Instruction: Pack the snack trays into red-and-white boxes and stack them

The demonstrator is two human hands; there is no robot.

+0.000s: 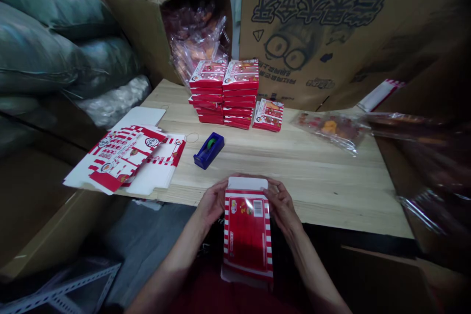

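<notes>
Two hands hold one red-and-white carton [248,235] at lower centre, just off the counter [312,171] edge: left hand [212,203] pinching its left side, right hand [281,206] its right. Its long axis runs away from the person, white flap farthest; folding that flap shut looks next, needing both thumbs.

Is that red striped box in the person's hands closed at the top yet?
Not closed: the red box has its white top flap sticking up, pinched by left hand and right hand.
</notes>
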